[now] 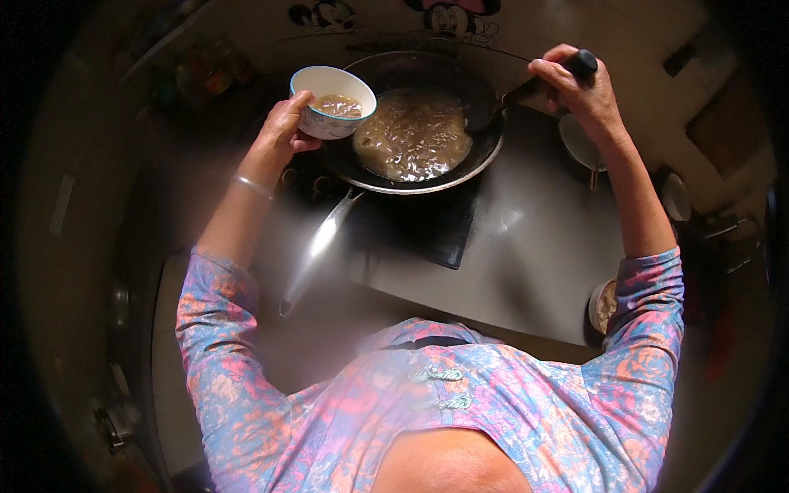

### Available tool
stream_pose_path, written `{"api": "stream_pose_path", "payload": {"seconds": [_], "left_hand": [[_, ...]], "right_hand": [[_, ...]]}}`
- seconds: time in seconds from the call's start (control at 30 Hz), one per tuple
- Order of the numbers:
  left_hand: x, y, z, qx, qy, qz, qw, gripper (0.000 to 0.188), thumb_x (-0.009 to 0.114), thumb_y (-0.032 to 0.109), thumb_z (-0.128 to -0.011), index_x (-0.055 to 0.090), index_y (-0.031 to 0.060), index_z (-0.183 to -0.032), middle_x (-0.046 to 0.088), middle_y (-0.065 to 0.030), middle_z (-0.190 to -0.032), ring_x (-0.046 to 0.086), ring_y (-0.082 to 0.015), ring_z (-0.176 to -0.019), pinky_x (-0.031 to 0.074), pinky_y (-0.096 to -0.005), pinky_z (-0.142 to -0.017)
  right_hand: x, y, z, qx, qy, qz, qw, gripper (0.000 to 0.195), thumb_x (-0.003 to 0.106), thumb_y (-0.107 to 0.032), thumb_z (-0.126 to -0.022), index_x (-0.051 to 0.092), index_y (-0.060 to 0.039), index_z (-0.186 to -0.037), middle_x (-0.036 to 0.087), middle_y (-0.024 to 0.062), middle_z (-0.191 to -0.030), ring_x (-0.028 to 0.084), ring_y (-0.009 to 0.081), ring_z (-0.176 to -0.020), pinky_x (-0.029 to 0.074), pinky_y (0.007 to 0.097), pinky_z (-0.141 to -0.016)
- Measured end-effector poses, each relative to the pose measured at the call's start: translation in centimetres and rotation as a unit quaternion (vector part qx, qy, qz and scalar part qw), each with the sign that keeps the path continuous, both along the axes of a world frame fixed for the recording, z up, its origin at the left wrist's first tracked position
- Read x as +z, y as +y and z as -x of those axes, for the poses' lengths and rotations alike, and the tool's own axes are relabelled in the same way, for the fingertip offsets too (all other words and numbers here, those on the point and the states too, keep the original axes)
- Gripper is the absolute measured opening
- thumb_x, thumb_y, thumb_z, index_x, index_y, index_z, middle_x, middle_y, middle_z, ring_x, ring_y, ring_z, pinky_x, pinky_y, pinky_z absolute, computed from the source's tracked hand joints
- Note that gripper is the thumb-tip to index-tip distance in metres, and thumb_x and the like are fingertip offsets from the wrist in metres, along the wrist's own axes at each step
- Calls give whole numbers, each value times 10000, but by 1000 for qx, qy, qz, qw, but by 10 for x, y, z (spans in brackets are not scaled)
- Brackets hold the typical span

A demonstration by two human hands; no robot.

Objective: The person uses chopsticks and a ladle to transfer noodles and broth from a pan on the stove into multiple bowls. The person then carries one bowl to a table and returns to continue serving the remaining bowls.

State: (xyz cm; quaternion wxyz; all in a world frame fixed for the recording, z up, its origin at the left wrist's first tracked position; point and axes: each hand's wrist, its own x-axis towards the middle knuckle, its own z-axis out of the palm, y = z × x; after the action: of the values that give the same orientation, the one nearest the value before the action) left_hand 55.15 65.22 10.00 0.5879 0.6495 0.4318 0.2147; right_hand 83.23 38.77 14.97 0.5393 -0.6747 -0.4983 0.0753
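Note:
A white bowl with a blue rim (330, 129), some brownish food with liquid inside, is held in my left hand (285, 126) at the left side of a dark wok (487, 154). Brown, glossy liquid food (416, 132) lies in the wok. My right hand (576, 89) grips the black handle (530, 89) of a utensil whose far end reaches the wok's right side; that end is hard to make out. The wok's shiny metal handle (320, 237) points down and left, with no hand on it.
The wok stands over a black cooktop (425, 234) on a grey counter (524, 259). A pale bowl (579, 140) with chopsticks (593, 180) is behind my right forearm. A small container (603, 306) stands near my right sleeve, at the counter's front edge.

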Motion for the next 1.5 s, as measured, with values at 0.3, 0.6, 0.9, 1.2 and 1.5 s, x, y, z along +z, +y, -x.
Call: {"api": "stream_pose_path", "payload": {"seconds": [0.3, 0.6, 0.9, 1.2, 1.5], "left_hand": [[26, -15, 10, 18, -6, 25, 1000, 697, 555, 389, -732, 322, 59, -1300, 459, -216, -1173, 605, -270, -863, 563, -330, -625], [13, -7, 8, 38, -7, 65, 997, 476, 565, 329, -749, 464, 51, -1122, 582, -142, -997, 628, -242, -770, 552, -353, -550], [-2, -6, -17, -12, 19, 50, 998, 586, 531, 395, -759, 436, 20, -1199, 580, -191, -1020, 620, -261, -811, 539, -335, -586], [-4, -18, -24, -11, -67, 81, 994, 565, 515, 363, -769, 464, -4, -1196, 557, -191, -1125, 583, -321, -963, 516, -443, -738], [-2, -6, 14, 12, -75, 95, 993, 594, 513, 317, -789, 346, 15, -1273, 461, -204, -1208, 569, -300, -964, 494, -467, -814]], "right_hand": [[-111, 14, -2, -50, 499, -156, 851, 64, 597, -174, -800, 559, -129, -825, 661, 51, -871, 558, 105, -531, 275, 184, -379], [-101, 20, 2, -23, 536, -218, 815, 87, 590, -168, -811, 543, -130, -874, 660, 81, -903, 550, 122, -523, 285, 185, -374], [-6, 0, 42, 29, 396, -227, 890, 86, 572, -183, -842, 535, -115, -882, 651, 80, -965, 564, 69, -569, 319, 143, -391], [25, -17, 84, 122, 42, -194, 973, 103, 635, -97, -793, 592, -13, -836, 627, 112, -964, 560, 82, -598, 482, 212, -556], [23, 3, 21, 9, 138, 11, 990, 229, 670, -280, -783, 591, -66, -801, 601, -7, -686, 541, 81, -504, 415, 194, -428]]}}
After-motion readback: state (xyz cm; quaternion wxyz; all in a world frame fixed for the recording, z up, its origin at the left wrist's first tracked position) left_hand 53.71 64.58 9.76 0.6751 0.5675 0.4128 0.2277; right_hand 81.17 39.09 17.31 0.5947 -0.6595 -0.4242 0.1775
